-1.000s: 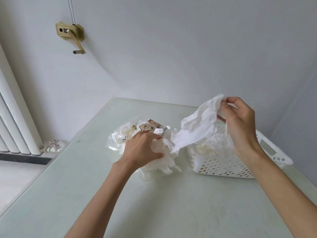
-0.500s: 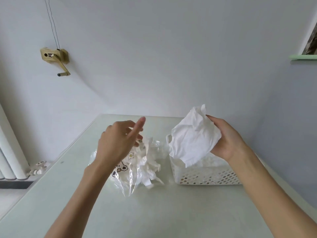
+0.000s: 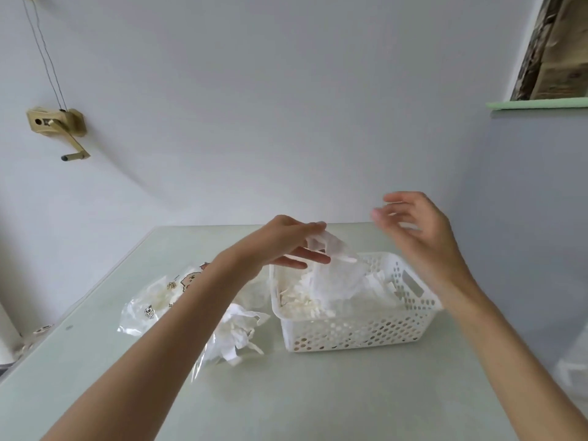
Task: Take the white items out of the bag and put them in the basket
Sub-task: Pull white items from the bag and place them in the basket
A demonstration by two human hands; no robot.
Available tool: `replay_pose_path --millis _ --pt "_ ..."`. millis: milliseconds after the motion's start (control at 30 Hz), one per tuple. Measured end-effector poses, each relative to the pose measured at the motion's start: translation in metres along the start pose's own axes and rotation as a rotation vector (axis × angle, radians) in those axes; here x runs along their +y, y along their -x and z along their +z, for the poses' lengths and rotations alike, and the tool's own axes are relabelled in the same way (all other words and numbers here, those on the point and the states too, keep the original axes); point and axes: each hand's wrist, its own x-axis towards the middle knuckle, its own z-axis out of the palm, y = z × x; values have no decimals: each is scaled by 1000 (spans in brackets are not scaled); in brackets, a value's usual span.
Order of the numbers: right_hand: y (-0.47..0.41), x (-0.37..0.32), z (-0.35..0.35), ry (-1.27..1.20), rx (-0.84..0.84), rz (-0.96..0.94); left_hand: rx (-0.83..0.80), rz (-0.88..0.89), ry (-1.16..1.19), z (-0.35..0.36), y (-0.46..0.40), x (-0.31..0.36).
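A person's two bare forearms reach over a pale green table point(image 3: 318, 402). The left hand point(image 3: 283, 246) pinches the top edge of a thin white cloth point(image 3: 337, 278) between thumb and fingers, so that it hangs down into a white perforated basket point(image 3: 356, 332), which already holds crumpled white pieces. The right hand point(image 3: 416, 230) hovers blurred above the basket's far side, fingers loosely spread, holding nothing. To the left lies a clear printed bag point(image 3: 159, 300), with more white pieces point(image 3: 235, 332) spilling from its mouth beside the basket. These items look very light, soft and limp, likely to tear easily; a gentle pinch on any bunched edge should lift them.
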Motion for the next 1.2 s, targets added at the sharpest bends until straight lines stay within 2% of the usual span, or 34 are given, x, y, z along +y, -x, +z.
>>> replay_pose_path --millis 67,100,167,233,333,433,467,500,567,600,667,733,767,833,900,1033,1100,1200 --pt "8 -18 4 264 -289 -101 -6 -13 9 3 -7 6" --pt "11 -20 6 433 -356 -145 -11 -13 2 5 -10 8" --pt "7 -21 13 636 -325 -221 -19 -1 -15 6 -13 9" --pt "2 -24 15 675 -239 -260 -38 9 -26 3 -10 8" --pt "-10 -21 11 506 -226 -183 -22 37 -53 -7 -4 3" --pt "-20 -22 1 150 -387 34 119 177 -99 -15 -7 -8" --pt "-23 -22 -2 43 -462 93 77 251 -114 -17 -8 -13" --pt "-25 -22 -6 -57 -540 137 -31 305 -115 -16 -9 -16" --pt "-25 -22 -11 -208 -673 187 -272 327 -102 -9 -8 -20" --pt "-26 -21 -14 -254 -698 207 -330 314 -67 -7 -9 -22" --pt "-28 -19 -21 -342 -671 255 -307 271 24 -2 -8 -21" --pt "-28 -18 -26 -386 -647 295 -202 265 49 3 -10 -19" --pt "-26 -17 -27 -338 -667 297 -161 276 36 5 -12 -19" --pt "-20 -19 -20 -64 -688 216 -100 308 -12 8 -14 -17" --pt "-19 -24 -11 127 -583 109 -79 319 -71 10 -14 -15" --pt "-34 -28 -12 -88 -259 188 -69 317 -86 5 -10 -20" --pt "-40 -25 -18 -142 -236 186 -21 321 -26 1 -9 -23" --pt "-44 -18 -24 -99 -232 165 5 346 29 -3 -13 -24"
